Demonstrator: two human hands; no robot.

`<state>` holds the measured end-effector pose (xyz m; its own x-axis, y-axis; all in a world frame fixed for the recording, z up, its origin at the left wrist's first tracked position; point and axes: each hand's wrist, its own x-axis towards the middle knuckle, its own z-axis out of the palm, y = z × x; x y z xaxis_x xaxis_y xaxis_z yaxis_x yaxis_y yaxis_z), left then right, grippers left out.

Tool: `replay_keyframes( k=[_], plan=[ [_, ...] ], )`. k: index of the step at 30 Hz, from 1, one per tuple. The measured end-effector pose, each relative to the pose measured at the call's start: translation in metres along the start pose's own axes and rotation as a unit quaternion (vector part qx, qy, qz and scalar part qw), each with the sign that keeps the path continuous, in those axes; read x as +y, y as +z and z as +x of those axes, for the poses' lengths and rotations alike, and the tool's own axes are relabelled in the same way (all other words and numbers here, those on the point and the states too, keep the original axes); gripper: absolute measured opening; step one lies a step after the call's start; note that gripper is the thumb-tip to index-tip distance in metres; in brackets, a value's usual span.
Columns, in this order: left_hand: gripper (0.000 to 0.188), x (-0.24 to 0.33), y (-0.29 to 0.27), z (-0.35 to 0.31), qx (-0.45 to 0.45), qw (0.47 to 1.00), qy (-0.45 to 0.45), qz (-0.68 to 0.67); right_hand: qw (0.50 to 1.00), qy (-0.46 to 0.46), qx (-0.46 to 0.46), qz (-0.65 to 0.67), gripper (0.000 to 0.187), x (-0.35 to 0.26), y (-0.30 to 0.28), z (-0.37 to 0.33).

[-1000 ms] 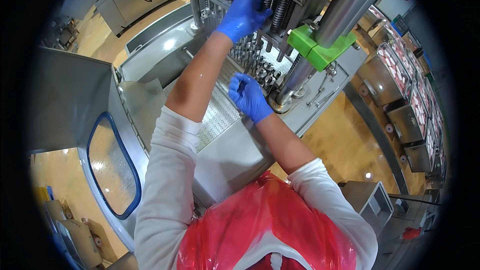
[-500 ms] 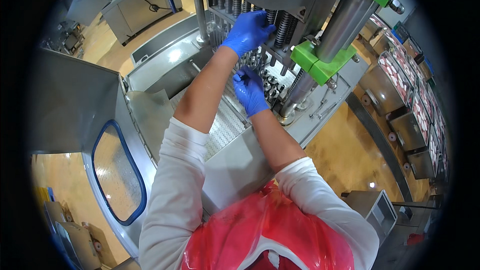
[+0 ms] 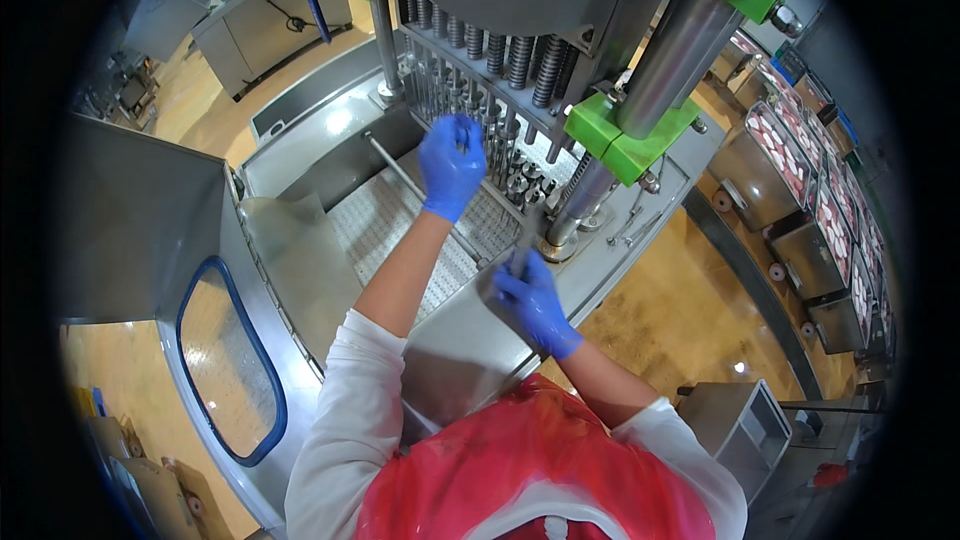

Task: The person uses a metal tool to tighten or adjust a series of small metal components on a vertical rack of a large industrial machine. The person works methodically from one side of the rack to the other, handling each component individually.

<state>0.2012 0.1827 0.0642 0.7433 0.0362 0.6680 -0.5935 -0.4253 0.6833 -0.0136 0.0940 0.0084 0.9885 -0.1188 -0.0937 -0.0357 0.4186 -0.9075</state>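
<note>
Dressed in a glossy red plastic apron (image 3: 540,440), creased across the front, with white sleeves (image 3: 350,390) bunched into folds. Wearing thin, wrinkled blue gloves (image 3: 452,175) on both hands (image 3: 537,306), plus a curved white neckband (image 3: 520,501).

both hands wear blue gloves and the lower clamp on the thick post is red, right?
Not quite: the head view shows the lower clamp on the thick post is green, not red. The left hand and right hand do wear blue gloves.

The left hand (image 3: 453,168) drops below the coil springs (image 3: 520,62); the right hand (image 3: 538,305) draws back, visibly gripping a blurred metal piece (image 3: 524,242).
</note>
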Motion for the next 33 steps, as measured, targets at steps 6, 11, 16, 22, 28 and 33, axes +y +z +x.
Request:
replay_keyframes(
  k=[6,11,16,22,28,33],
  plan=[
    [0.035,-0.037,0.054,-0.074,-0.217,0.972,-0.038,0.084,0.965,-0.157,0.126,-0.168,0.021,-0.004,-0.056,-0.029],
    [0.04,-0.032,0.064,-0.088,-0.24,0.952,-0.131,0.136,0.954,-0.159,0.158,-0.201,0.021,-0.001,-0.056,-0.029],
    [0.037,-0.025,0.068,-0.088,-0.116,0.987,-0.114,0.001,0.925,-0.204,0.149,-0.285,0.026,0.009,-0.065,-0.03],
    [0.035,0.006,0.065,-0.068,-0.059,0.994,-0.062,-0.063,0.932,-0.207,0.153,-0.256,0.026,0.009,-0.067,-0.035],
    [0.027,-0.005,0.073,-0.07,-0.043,0.987,-0.089,-0.126,0.929,-0.197,0.146,-0.278,0.025,0.012,-0.063,-0.033],
    [0.021,0.031,0.067,-0.066,-0.064,0.94,-0.205,-0.265,0.928,-0.189,0.152,-0.284,0.024,0.012,-0.066,-0.032]
  ],
)
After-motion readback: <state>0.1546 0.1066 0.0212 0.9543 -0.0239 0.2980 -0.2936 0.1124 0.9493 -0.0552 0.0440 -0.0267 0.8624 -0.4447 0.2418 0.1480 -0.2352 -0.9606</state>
